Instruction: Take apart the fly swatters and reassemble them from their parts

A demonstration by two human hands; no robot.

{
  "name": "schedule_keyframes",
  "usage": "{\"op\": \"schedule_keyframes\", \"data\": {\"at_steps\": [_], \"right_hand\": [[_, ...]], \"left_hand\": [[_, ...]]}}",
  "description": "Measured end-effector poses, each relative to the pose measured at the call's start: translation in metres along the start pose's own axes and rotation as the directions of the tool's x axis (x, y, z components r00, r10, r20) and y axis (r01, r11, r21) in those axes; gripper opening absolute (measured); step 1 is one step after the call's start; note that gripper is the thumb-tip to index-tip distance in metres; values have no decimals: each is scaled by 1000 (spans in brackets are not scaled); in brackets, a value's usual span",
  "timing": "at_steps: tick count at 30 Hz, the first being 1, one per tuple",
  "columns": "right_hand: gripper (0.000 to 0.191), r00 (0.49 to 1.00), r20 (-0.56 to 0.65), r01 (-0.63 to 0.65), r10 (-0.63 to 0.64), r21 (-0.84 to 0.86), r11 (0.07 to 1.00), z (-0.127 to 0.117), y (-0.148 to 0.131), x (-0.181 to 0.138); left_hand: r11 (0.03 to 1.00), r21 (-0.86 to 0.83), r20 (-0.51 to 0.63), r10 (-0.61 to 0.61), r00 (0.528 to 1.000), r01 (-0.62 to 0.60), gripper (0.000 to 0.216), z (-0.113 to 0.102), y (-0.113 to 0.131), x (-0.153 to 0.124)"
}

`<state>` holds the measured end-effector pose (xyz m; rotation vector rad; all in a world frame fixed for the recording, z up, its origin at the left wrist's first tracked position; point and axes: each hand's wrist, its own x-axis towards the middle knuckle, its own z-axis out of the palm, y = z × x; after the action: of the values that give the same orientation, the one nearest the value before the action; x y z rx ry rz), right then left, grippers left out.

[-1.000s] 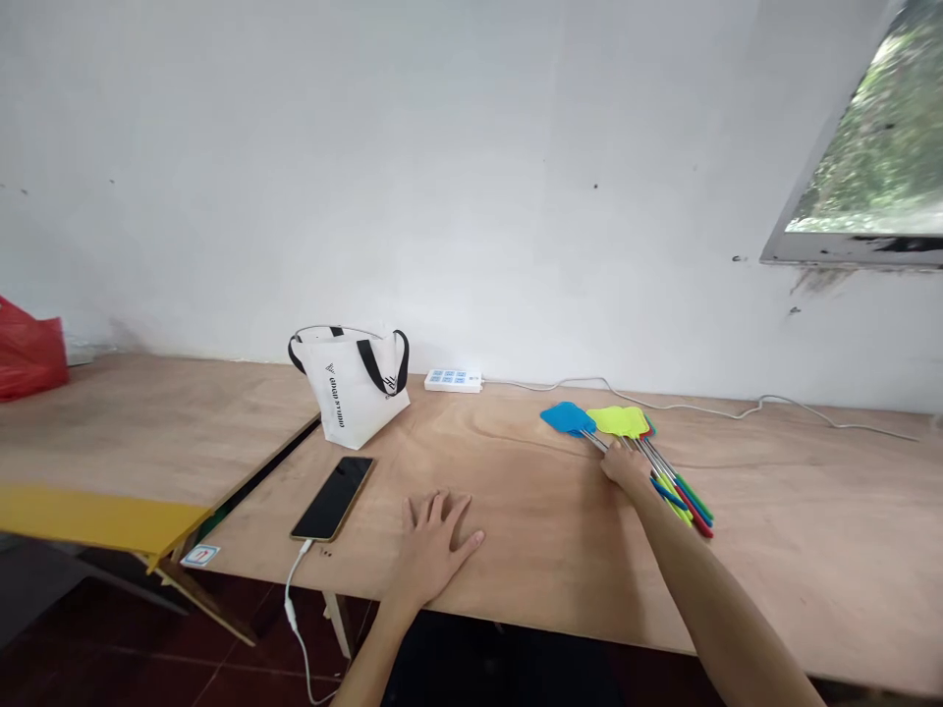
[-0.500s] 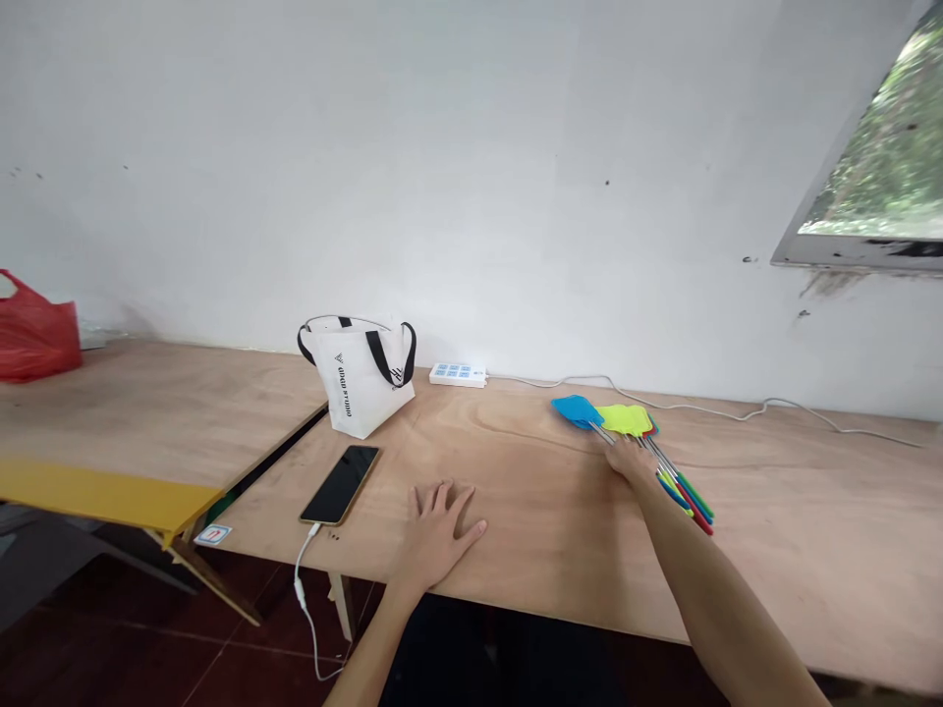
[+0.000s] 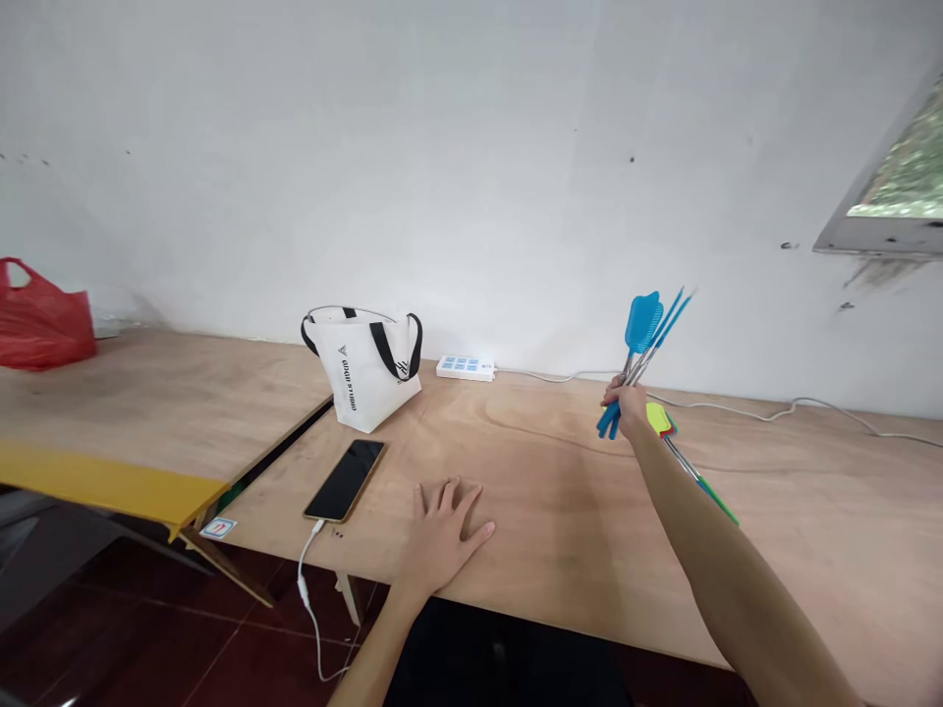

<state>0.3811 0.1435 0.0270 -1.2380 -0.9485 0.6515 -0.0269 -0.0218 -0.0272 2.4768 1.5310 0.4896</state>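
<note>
My right hand [image 3: 626, 405] is wrapped round the metal shafts of several blue fly swatters [image 3: 643, 322], raised above the table with their flat heads upward. Their blue handle ends poke out below my fist. Behind my right wrist, more fly swatters [image 3: 659, 420] lie on the table, a yellow head on top with red and green edges under it; my forearm hides part of them. Near the table's front edge my left hand [image 3: 440, 538] rests flat on the wood, fingers spread, holding nothing.
Left of my left hand lies a black phone [image 3: 346, 479] with a white cable. A white tote bag [image 3: 368, 378] with black handles stands behind it. A power strip [image 3: 466, 368] sits by the wall, its cord running right. A red plastic bag [image 3: 44, 319] is far left.
My right hand has lifted the blue fly swatters off the pile and turned them upright. The other swatters stay on the table. My left hand remains flat in place.
</note>
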Motion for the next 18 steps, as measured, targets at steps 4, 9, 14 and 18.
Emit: {"op": "schedule_keyframes", "data": {"at_steps": [4, 9, 14, 18], "right_hand": [[22, 998, 41, 43, -45, 54, 998, 18, -8, -4], [30, 978, 202, 30, -43, 65, 997, 29, -20, -17], [23, 957, 290, 3, -19, 54, 999, 35, -35, -19], [23, 953, 302, -27, 10, 50, 998, 35, -43, -18]], "left_hand": [[1000, 16, 13, -5, 1000, 5, 68, 0, 0, 0], [999, 35, 22, -11, 1000, 11, 69, 0, 1, 1], [999, 35, 21, -14, 1000, 13, 69, -2, 2, 1], [1000, 19, 23, -6, 1000, 5, 69, -3, 2, 0]]}}
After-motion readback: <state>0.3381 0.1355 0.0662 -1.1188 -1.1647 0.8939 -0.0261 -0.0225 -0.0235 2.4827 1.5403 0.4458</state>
